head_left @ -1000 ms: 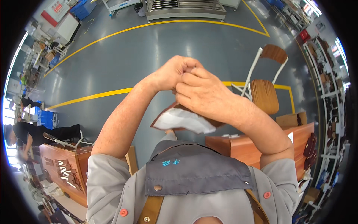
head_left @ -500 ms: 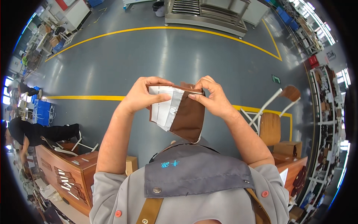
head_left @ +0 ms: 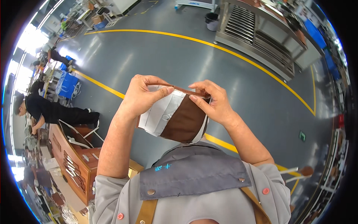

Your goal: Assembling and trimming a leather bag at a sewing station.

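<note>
A brown and white pouch-like piece [head_left: 185, 119] with a brown top edge is held up before my chest. Its near face is part white panel, part dark brown cloth, and a small round detail shows on the white. My left hand [head_left: 143, 97] pinches the left end of the top edge, thumb on the near side and fingers behind. At the right end of that edge, my right hand [head_left: 215, 102] grips with thumb and bent fingers. The top edge bows upward between the hands. What lies inside or behind the piece is hidden.
A wooden desk [head_left: 89, 152] with dark strips on it stands at my left, and a person in black [head_left: 46, 108] bends beyond it. Blue bins [head_left: 69, 85] sit farther off. Ahead right is a metal roller table [head_left: 238, 28] beside a grey bucket [head_left: 212, 23]. A chair [head_left: 306, 171] is at right.
The surroundings have swung rightward in view, as my head has turned left. Both hands keep their hold; the piece is tilted differently, with its top edge bowed and more of the lower face showing.
</note>
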`<state>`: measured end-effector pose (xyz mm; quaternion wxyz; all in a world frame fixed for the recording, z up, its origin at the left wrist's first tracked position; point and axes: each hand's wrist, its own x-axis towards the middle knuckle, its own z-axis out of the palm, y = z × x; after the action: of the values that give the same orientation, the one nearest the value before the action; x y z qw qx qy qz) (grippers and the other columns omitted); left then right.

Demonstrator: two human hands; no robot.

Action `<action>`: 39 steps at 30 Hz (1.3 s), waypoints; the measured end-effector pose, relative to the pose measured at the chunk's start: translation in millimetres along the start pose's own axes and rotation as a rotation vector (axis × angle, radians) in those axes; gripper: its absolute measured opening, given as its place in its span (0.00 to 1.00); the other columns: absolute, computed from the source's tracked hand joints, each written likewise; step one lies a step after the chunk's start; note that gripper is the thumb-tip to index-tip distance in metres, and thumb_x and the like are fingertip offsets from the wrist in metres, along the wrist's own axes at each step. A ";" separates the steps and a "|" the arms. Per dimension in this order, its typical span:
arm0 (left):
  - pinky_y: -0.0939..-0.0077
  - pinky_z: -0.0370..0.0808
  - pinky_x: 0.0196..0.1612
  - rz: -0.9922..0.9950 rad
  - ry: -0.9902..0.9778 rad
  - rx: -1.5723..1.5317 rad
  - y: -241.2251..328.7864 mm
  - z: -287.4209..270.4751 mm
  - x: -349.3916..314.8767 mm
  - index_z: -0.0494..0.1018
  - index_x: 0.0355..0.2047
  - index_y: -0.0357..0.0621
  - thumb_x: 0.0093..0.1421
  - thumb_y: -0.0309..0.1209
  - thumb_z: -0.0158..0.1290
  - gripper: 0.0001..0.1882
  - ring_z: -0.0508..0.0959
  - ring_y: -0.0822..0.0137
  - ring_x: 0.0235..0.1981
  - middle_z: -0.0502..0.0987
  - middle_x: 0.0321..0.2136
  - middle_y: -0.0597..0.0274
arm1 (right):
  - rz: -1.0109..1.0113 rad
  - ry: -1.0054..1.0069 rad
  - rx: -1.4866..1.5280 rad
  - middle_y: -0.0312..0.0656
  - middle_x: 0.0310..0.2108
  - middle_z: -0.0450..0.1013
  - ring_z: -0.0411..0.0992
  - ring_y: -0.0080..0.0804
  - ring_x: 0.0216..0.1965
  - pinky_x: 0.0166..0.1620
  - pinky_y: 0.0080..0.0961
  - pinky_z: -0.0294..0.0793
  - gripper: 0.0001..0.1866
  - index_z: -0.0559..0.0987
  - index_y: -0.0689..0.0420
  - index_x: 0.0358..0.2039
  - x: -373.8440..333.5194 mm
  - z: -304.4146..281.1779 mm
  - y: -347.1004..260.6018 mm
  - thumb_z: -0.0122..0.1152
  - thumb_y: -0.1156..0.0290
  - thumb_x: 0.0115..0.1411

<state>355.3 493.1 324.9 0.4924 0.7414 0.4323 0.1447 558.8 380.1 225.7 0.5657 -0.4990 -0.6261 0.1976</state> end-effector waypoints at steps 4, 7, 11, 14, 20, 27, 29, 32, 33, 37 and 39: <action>0.73 0.76 0.40 -0.049 0.087 -0.024 7.5 -27.7 44.9 0.85 0.36 0.36 0.56 0.32 0.67 0.12 0.79 0.72 0.32 0.83 0.26 0.60 | -0.318 -0.029 -0.130 0.41 0.30 0.78 0.76 0.31 0.27 0.29 0.24 0.76 0.11 0.82 0.60 0.41 77.5 3.9 40.3 0.70 0.78 0.56; 0.74 0.75 0.42 -0.056 0.146 -0.041 -5.9 -52.8 81.3 0.85 0.36 0.36 0.56 0.31 0.66 0.11 0.79 0.73 0.32 0.83 0.27 0.61 | -0.423 -0.019 -0.231 0.41 0.30 0.79 0.77 0.33 0.25 0.28 0.25 0.77 0.13 0.83 0.60 0.40 129.7 19.5 59.6 0.72 0.78 0.54; 0.75 0.76 0.40 -0.096 0.186 -0.064 -35.9 -96.1 135.1 0.85 0.36 0.36 0.56 0.31 0.66 0.11 0.79 0.72 0.31 0.84 0.27 0.60 | -0.529 -0.072 -0.352 0.38 0.30 0.78 0.76 0.31 0.23 0.24 0.24 0.76 0.14 0.83 0.60 0.40 188.6 54.3 96.8 0.73 0.78 0.52; 0.74 0.76 0.39 -0.066 0.178 -0.097 -62.3 -132.6 185.1 0.85 0.36 0.35 0.56 0.30 0.65 0.11 0.80 0.72 0.31 0.84 0.27 0.60 | -0.578 -0.123 -0.531 0.36 0.31 0.77 0.76 0.28 0.22 0.23 0.23 0.75 0.14 0.83 0.58 0.41 241.8 77.2 120.2 0.73 0.77 0.52; 0.74 0.77 0.37 -0.109 0.080 -0.208 -65.7 -207.7 288.3 0.85 0.36 0.34 0.56 0.29 0.65 0.10 0.81 0.71 0.30 0.84 0.28 0.59 | -0.581 -0.243 -0.689 0.39 0.31 0.73 0.76 0.30 0.23 0.23 0.26 0.76 0.14 0.80 0.64 0.43 346.1 100.7 152.5 0.66 0.77 0.54; 0.74 0.78 0.36 -0.029 0.024 -0.116 -73.6 -275.3 400.1 0.85 0.35 0.36 0.56 0.30 0.65 0.10 0.81 0.71 0.29 0.84 0.27 0.59 | -0.558 -0.317 -0.736 0.40 0.32 0.73 0.76 0.32 0.24 0.24 0.27 0.76 0.14 0.79 0.63 0.43 455.1 120.9 206.0 0.65 0.76 0.55; 0.74 0.77 0.36 -0.021 0.026 -0.099 -81.1 -292.8 432.3 0.85 0.35 0.36 0.56 0.31 0.66 0.10 0.81 0.71 0.28 0.84 0.26 0.59 | -0.587 -0.322 -0.721 0.41 0.29 0.71 0.77 0.33 0.24 0.25 0.28 0.77 0.13 0.78 0.66 0.42 488.5 129.2 223.7 0.63 0.77 0.55; 0.74 0.77 0.35 -0.028 0.053 -0.076 -88.0 -314.3 475.7 0.85 0.34 0.36 0.55 0.31 0.66 0.11 0.81 0.71 0.28 0.83 0.25 0.59 | -0.563 -0.446 -0.742 0.42 0.28 0.71 0.77 0.33 0.24 0.24 0.29 0.77 0.12 0.78 0.66 0.42 531.6 141.1 260.3 0.62 0.77 0.56; 0.74 0.77 0.35 -0.019 0.073 -0.064 -87.1 -324.7 495.8 0.85 0.34 0.36 0.55 0.32 0.66 0.11 0.80 0.71 0.27 0.83 0.24 0.59 | -0.587 -0.414 -0.682 0.41 0.31 0.72 0.75 0.34 0.24 0.23 0.29 0.75 0.13 0.78 0.63 0.43 552.7 142.9 278.5 0.65 0.75 0.56; 0.76 0.76 0.32 -0.063 0.121 0.003 -87.0 -367.5 563.9 0.84 0.33 0.35 0.55 0.31 0.67 0.11 0.80 0.73 0.26 0.83 0.25 0.61 | -0.641 -0.343 -0.548 0.39 0.33 0.74 0.75 0.34 0.24 0.23 0.30 0.73 0.14 0.79 0.61 0.43 630.0 160.9 336.0 0.67 0.73 0.56; 0.77 0.76 0.32 -0.069 0.155 0.032 -84.7 -387.4 591.6 0.85 0.32 0.35 0.55 0.32 0.67 0.11 0.79 0.74 0.26 0.83 0.24 0.61 | -0.646 -0.373 -0.521 0.39 0.32 0.73 0.75 0.35 0.24 0.23 0.30 0.72 0.14 0.79 0.61 0.42 668.9 168.9 352.2 0.67 0.74 0.56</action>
<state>410.7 1203.0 310.8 0.4501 0.7204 0.4967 0.1779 639.4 1150.4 234.0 0.3314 -0.3597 -0.8697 -0.0666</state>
